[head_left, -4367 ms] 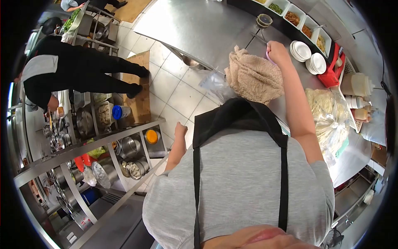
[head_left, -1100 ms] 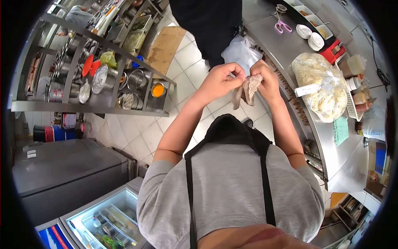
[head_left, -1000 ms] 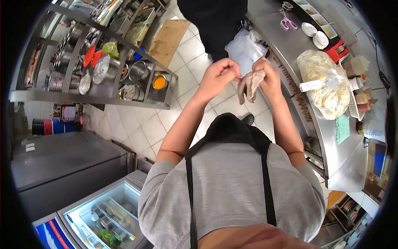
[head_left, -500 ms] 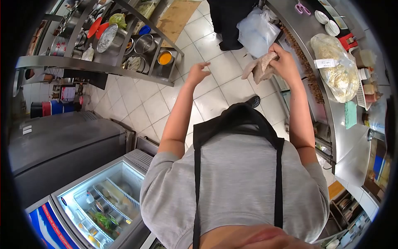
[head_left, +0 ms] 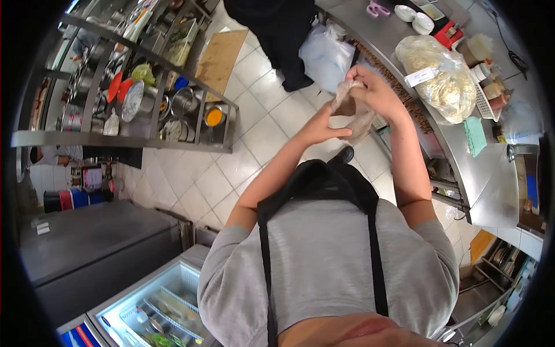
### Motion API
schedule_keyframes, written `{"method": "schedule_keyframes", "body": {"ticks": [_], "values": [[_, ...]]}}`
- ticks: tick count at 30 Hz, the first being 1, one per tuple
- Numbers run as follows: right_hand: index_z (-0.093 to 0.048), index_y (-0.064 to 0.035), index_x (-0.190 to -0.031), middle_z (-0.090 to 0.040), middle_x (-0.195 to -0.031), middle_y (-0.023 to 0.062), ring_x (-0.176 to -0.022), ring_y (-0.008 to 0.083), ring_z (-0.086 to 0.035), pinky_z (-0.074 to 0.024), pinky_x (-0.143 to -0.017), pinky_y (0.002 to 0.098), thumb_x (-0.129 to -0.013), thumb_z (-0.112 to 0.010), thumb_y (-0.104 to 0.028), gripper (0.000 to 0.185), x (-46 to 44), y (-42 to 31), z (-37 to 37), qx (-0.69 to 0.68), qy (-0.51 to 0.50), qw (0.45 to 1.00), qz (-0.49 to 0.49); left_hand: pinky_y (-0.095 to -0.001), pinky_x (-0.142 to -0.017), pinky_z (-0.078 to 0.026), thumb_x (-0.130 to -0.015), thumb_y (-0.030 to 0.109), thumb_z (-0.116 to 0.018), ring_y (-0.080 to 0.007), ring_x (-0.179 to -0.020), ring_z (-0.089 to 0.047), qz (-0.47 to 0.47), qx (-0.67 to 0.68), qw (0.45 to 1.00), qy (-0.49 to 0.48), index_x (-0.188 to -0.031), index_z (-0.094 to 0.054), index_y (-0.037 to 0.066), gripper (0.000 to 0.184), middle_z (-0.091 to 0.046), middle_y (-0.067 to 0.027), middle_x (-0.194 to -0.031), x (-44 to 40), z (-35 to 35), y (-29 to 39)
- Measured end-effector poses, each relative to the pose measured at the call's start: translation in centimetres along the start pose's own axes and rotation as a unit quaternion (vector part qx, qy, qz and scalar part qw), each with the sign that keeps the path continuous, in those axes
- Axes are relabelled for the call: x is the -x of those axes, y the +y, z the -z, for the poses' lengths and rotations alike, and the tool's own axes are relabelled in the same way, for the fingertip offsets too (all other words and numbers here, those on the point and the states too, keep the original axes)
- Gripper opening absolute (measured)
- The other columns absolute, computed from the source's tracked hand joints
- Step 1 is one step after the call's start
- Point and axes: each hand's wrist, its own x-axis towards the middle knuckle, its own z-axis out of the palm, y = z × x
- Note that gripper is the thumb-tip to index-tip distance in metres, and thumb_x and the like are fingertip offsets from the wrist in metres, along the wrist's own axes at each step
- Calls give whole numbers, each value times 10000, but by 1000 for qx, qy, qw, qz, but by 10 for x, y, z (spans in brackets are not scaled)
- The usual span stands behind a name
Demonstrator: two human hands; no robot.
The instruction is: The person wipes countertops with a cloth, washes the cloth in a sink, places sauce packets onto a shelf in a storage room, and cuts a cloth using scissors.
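Observation:
A light brown cloth (head_left: 361, 121) hangs between my hands in front of my chest, bunched at the top. My right hand (head_left: 373, 92) has its fingers closed round the cloth's upper edge. Lower and to the left, my left hand (head_left: 325, 126) touches the cloth's left side, thumb spread apart from the fingers; the fingertips are partly behind the cloth. To the right, on the steel counter (head_left: 399, 52), lies a large clear bag of pale food (head_left: 436, 81) with a white label. A green cloth (head_left: 474, 136) lies below the bag.
A person in black (head_left: 274, 34) stands ahead, beside a white plastic bag (head_left: 326, 55). Metal shelving (head_left: 121, 140) with pots is at the left. A grey chest unit (head_left: 104, 234) and a glass-topped chiller (head_left: 167, 312) are at the lower left. Pink scissors (head_left: 378, 8) lie on the counter.
The towel and scissors were at the counter earlier; now a light brown cloth is between my hands. My left hand, apart from it half a second ago, has come to its left side.

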Motion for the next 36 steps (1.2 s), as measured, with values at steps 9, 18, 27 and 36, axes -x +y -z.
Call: {"method": "schedule_keyframes", "body": {"ticks": [9, 18, 27, 36], "values": [[-452, -45, -1198, -516, -1157, 109, -1040, 217, -520, -410, -911, 321, -795, -630, -348, 535, 5, 37, 90, -468, 132, 870, -85, -396, -1025, -275, -660, 816, -248, -274, -1228, -362, 175, 602, 775, -72, -1303, -307, -29, 1063, -368, -165, -1331, -100, 35, 22], [-474, 19, -1141, -594, -989, 101, -850, 156, -591, -489, -738, 296, -735, -652, -68, 451, -12, 91, 120, -353, 56, 934, -32, -372, -933, -393, -854, 495, -454, -250, -1081, -519, 240, 422, 871, -78, -1159, -489, -48, 624, -544, -154, -1152, -156, 54, -17], [-407, 0, -1127, -597, -791, 73, -702, 141, -571, -447, -637, 253, -693, -665, -20, 505, -53, 72, 151, -123, 249, 957, -86, -255, -748, -453, -862, 209, -539, -153, -856, -586, 144, 100, 978, 112, -1052, -543, -4, 286, -604, -80, -988, -209, 108, 21], [-520, -24, -1034, -452, -759, 80, -690, 167, -470, -402, -631, 284, -744, -643, -42, 316, -81, 46, 174, 92, 262, 959, 64, -213, -717, -443, -830, 71, -574, -105, -802, -559, 29, 202, 977, 68, -1100, -552, -5, 281, -577, -46, -975, -246, 132, 53]]}}
